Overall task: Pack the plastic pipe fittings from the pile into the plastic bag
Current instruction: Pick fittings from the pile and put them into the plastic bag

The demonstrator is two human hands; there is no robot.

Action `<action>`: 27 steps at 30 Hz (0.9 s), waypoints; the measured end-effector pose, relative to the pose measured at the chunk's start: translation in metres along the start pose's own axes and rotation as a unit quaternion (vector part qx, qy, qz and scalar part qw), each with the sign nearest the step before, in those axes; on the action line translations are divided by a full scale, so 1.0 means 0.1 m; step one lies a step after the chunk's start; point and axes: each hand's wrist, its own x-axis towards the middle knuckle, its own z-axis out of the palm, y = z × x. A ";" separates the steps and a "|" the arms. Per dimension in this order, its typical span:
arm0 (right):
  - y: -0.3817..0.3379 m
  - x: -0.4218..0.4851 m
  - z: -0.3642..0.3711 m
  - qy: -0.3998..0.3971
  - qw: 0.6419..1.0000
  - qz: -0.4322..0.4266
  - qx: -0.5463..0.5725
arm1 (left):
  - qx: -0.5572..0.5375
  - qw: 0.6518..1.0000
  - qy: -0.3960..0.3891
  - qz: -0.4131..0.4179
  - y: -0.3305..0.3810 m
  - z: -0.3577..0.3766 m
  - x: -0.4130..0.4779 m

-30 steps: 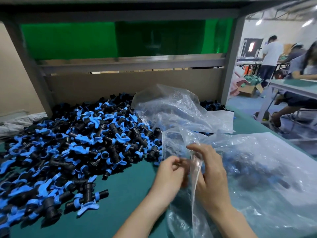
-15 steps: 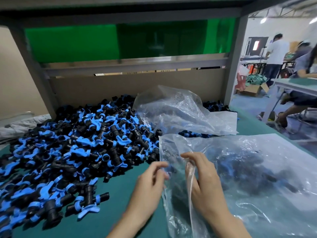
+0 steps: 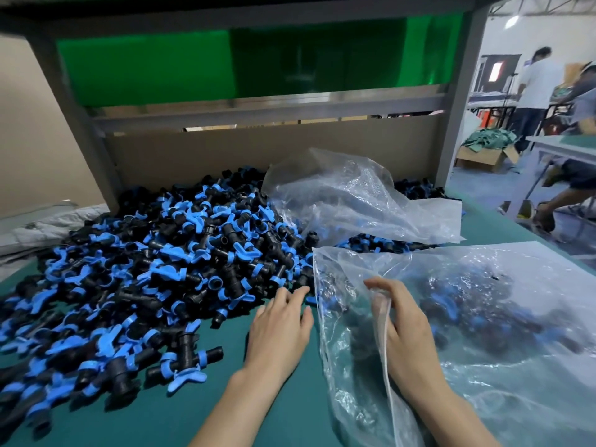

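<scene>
While the right hand (image 3: 407,332) is pinching the clear plastic bag (image 3: 529,375), the left hand (image 3: 278,330) is extending empty, straight fingers toward black-and-blue plastic pipe fittings (image 3: 161,269).

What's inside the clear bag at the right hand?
Through the clear bag that the right hand grips at its mouth, black fittings with blue handles show as a blurred heap. The wrinkled film hides their number and whatever lies beneath them.
</scene>
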 end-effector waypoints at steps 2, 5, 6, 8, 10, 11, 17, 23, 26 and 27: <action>0.00 0.00 0.00 0.000 1.000 0.002 0.000 | 0.015 1.000 -0.006 0.006 0.04 0.02 0.07; 0.00 0.00 0.00 -0.001 1.000 0.009 -0.001 | 0.014 1.000 -0.013 0.009 0.05 0.00 0.06; 0.01 -0.01 0.01 0.000 1.000 0.012 0.000 | 0.013 1.000 -0.011 0.011 0.04 -0.02 0.02; 0.02 0.00 0.01 0.001 1.000 0.016 0.002 | 0.015 1.000 -0.003 0.012 -0.01 -0.09 -0.08; 0.03 0.00 0.01 0.001 1.000 0.019 0.003 | 0.011 1.000 0.011 0.007 -0.09 -0.14 -0.20; 0.03 0.00 0.01 0.000 1.000 0.019 0.003 | 0.005 1.000 0.020 0.000 -0.13 -0.17 -0.25; 0.04 0.00 0.01 -0.006 1.000 0.023 0.006 | 0.001 1.000 0.007 -0.005 -0.25 -0.15 -0.31; 0.04 -0.01 0.01 -0.012 1.000 0.020 0.011 | -0.080 0.997 -0.007 -0.019 -0.27 -0.20 -0.31; 0.03 0.00 0.00 -0.013 1.000 0.021 0.009 | -0.254 0.962 0.044 -0.092 -0.28 -0.26 -0.29; 0.02 0.00 0.00 -0.013 1.000 0.020 0.008 | -0.289 0.947 0.071 -0.119 -0.28 -0.27 -0.28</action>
